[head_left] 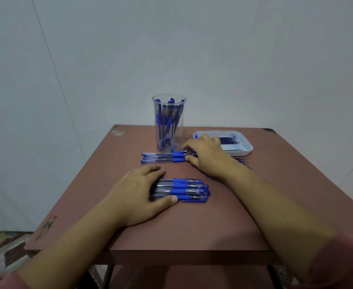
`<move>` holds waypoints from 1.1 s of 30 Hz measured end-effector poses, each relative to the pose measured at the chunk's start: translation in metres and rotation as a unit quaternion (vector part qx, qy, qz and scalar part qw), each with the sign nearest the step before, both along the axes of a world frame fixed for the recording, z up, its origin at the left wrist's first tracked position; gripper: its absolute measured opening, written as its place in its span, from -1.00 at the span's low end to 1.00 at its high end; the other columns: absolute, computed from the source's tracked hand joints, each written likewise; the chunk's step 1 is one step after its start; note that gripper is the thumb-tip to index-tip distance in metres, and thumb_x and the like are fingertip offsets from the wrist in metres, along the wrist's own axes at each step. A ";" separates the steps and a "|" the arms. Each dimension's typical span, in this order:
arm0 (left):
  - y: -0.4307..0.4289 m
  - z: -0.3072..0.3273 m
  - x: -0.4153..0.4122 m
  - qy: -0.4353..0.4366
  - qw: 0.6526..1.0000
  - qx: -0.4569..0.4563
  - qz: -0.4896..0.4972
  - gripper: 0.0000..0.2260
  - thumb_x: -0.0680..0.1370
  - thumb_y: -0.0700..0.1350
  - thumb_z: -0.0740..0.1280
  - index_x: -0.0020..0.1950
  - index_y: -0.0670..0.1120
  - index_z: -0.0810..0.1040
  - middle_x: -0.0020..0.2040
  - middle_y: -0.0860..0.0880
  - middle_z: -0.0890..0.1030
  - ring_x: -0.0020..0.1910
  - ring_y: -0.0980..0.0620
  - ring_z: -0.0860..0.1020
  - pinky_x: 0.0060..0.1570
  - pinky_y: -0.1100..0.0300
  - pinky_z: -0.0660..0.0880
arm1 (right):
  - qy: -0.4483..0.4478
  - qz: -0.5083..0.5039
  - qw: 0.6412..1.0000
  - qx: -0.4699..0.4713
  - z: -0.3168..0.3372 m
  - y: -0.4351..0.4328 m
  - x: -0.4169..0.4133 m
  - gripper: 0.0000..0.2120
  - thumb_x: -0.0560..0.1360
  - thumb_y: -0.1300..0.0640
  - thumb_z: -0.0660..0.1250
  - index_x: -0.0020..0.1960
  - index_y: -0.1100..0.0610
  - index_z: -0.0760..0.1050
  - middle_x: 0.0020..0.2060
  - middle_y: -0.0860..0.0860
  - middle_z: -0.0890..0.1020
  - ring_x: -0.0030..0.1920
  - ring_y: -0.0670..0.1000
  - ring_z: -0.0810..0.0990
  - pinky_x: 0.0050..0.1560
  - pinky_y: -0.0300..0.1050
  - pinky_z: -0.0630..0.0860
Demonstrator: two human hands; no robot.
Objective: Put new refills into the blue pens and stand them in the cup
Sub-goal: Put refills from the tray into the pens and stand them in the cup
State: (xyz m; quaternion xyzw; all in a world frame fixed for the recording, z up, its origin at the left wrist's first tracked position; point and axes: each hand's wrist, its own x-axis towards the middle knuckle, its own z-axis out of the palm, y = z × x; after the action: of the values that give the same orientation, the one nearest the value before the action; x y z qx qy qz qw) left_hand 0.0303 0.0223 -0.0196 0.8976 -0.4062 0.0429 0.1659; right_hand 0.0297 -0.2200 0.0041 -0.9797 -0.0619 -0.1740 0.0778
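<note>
A clear plastic cup (169, 124) stands at the table's far middle with several blue pens upright inside. In front of it lie three uncapped blue pens (163, 157) side by side. My right hand (207, 155) grips their right ends between fingers and thumb. Nearer to me lies a bundle of several capped blue pens (189, 190). My left hand (139, 192) holds its left end, thumb along the near side and fingers over the top. A white tray (244, 146) at the far right holds refills (229, 140).
The brown table (192, 226) stands against a pale wall, with its front edge close to me. More loose refills (244, 162) lie on the table just in front of the tray, partly hidden by my right wrist. A patterned floor shows at lower left.
</note>
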 end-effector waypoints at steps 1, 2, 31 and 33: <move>0.000 0.000 -0.001 0.000 1.000 0.002 0.000 -0.12 0.35 0.54 -0.02 0.53 0.05 0.26 0.51 0.14 0.26 0.44 0.16 0.27 0.44 0.16 0.21 | -0.001 0.004 1.000 0.001 0.000 0.001 0.000 -0.78 0.59 0.03 0.26 0.22 -0.03 0.50 0.03 -0.07 0.56 0.19 -0.01 0.35 0.14 -0.06 0.17; 0.000 0.001 -0.002 -0.004 1.000 0.001 0.000 -0.13 0.35 0.54 -0.01 0.52 0.05 0.28 0.50 0.14 0.28 0.43 0.15 0.28 0.43 0.16 0.23 | -0.005 0.007 1.000 0.002 0.000 0.001 0.000 -0.79 0.60 0.05 0.24 0.22 -0.02 0.51 0.04 -0.07 0.57 0.22 0.01 0.34 0.15 -0.04 0.18; -0.037 0.012 0.036 -0.051 0.981 -0.177 -0.054 -0.73 0.59 -0.05 0.31 0.23 0.26 0.52 0.05 0.19 0.60 -0.09 0.19 0.52 -0.10 0.25 0.47 | -0.022 0.064 0.918 0.391 0.002 0.009 -0.045 -0.82 0.53 0.20 0.37 -0.05 -0.09 0.58 -0.11 -0.04 0.68 -0.08 -0.01 0.65 -0.03 -0.24 0.58; -0.036 0.013 0.036 -0.038 0.984 -0.166 -0.055 -0.72 0.60 -0.05 0.30 0.26 0.25 0.52 0.10 0.20 0.61 -0.07 0.20 0.52 -0.07 0.26 0.45 | -0.012 0.064 0.918 0.390 0.002 0.009 -0.043 -0.82 0.53 0.20 0.37 -0.06 -0.09 0.57 -0.10 -0.07 0.68 -0.05 -0.02 0.65 0.03 -0.13 0.59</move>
State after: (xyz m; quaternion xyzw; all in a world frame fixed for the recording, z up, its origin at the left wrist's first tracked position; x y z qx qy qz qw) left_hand 0.0661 -0.0136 -0.0062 0.8315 -0.4480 0.1345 0.2996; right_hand -0.0138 -0.2106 0.0066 -0.8633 -0.0529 -0.1911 0.4640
